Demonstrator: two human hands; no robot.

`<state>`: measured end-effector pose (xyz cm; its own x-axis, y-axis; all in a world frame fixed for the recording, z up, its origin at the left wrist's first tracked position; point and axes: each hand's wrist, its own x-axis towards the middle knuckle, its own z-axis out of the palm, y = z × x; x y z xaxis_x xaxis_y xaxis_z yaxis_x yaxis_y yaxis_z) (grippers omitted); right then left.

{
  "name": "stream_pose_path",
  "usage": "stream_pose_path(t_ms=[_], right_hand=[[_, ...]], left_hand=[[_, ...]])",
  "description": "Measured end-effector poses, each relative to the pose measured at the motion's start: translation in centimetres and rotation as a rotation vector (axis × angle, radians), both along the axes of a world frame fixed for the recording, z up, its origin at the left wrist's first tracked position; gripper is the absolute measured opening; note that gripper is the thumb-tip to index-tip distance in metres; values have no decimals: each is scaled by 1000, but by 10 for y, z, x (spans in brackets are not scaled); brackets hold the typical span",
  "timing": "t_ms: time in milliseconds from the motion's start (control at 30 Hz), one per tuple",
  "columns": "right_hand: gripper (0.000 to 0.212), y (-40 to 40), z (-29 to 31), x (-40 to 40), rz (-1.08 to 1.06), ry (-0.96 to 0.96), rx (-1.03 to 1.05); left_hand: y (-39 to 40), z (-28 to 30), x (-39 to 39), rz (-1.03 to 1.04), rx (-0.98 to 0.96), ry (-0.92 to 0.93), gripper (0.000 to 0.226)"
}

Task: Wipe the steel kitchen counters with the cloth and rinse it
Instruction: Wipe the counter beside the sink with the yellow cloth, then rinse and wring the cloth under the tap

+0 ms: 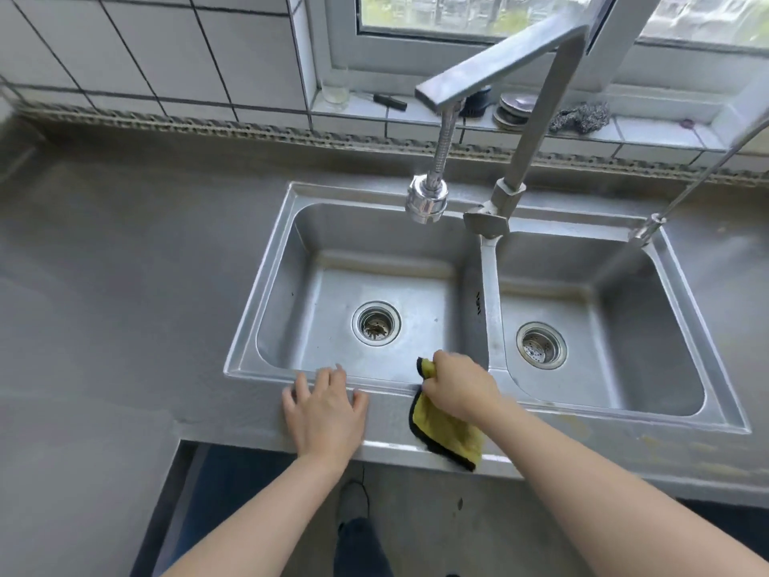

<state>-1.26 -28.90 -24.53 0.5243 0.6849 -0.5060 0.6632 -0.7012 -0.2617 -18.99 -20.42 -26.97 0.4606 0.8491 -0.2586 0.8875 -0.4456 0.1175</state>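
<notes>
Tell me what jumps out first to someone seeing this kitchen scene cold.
The yellow cloth stands out against all the grey steel, gripped by the right hand at the front rim of the double sink. The left hand rests flat on the counter edge beside it. Above, a big angular faucet reaches over the left basin.

My left hand lies palm down just below the middle of the frame, fingers straight and spread, thumb out to the right. Its bare forearm runs down to the lower left edge. My right hand sits beside it to the right, knuckles up, fingers curled tight in a grip. That forearm slants off toward the lower right corner.
</notes>
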Motion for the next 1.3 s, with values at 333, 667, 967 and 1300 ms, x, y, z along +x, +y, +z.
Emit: stream_pose_path(t_ms=[333,667,967,1300], right_hand=[[29,80,58,29,-226,321,194],[13,91,63,70,-529,466,438],[44,70,78,177,-790,4,389],[21,86,63,180,-428,-174,299]], left_hand=[[109,49,55,114,-921,-628,69],[128,53,104,67,-976,-639,31],[135,39,135,529,-1074,-874,36],[138,39,168,640,-1115,-932,26]])
